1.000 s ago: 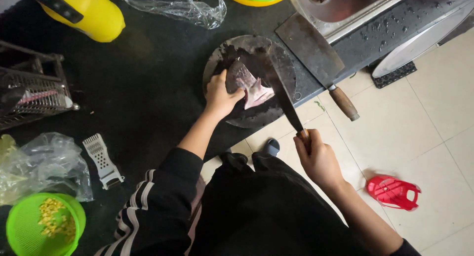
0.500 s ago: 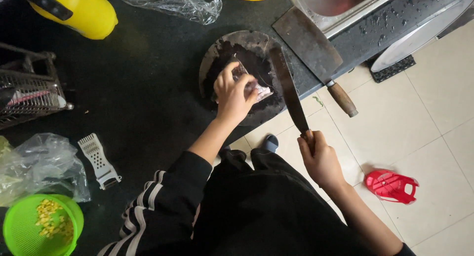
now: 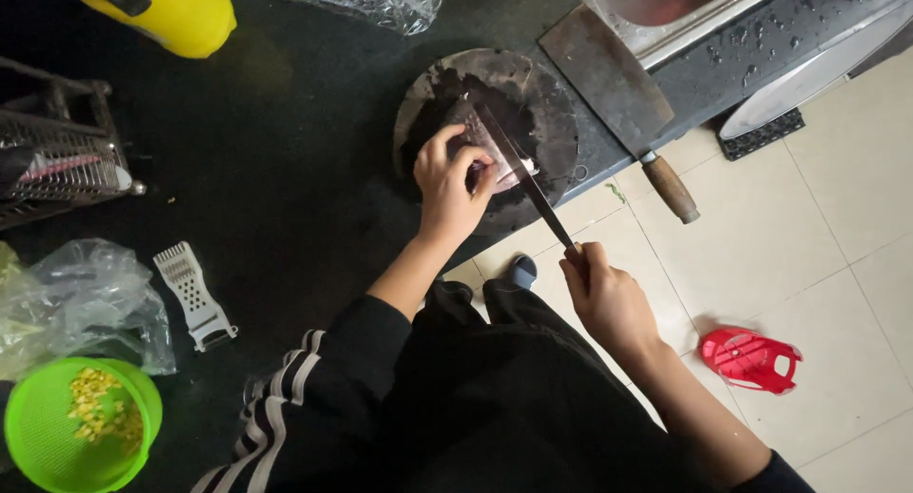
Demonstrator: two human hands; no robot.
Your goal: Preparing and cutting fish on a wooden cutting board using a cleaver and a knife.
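Your left hand (image 3: 449, 179) is curled down over the meat (image 3: 485, 151), fingertips pressing it flat on the round board (image 3: 542, 103). Your right hand (image 3: 604, 298) is closed tight round the handle of the knife (image 3: 523, 174), out past the counter's front edge and over the floor.

The knife's long axis runs on a slant from your right hand up and away to the left. The blade lies on the meat just beside your left fingertips, on their right side. So the meat sits straight under your left hand and well forward of your right; the left is the nearer one, and only the blade reaches it from the right. The gap between edge and fingertips looks very small, if there is one at all.

The board sits at the front edge of the dark counter (image 3: 285, 170), partly overhanging it. To its right a cleaver (image 3: 613, 79) lies on a slant with its wooden handle sticking out over the floor, beside the sink (image 3: 666, 8).

Further left on the counter lie a white grater (image 3: 193, 293), a crumpled clear bag (image 3: 76, 303) and a green bowl (image 3: 81, 426) holding yellow kernels at the near left corner. A wire rack (image 3: 57, 160) stands at the left edge, with a yellow jug (image 3: 162, 8) at the far side. A red plastic piece (image 3: 751, 358) lies on the floor tiles to your right.
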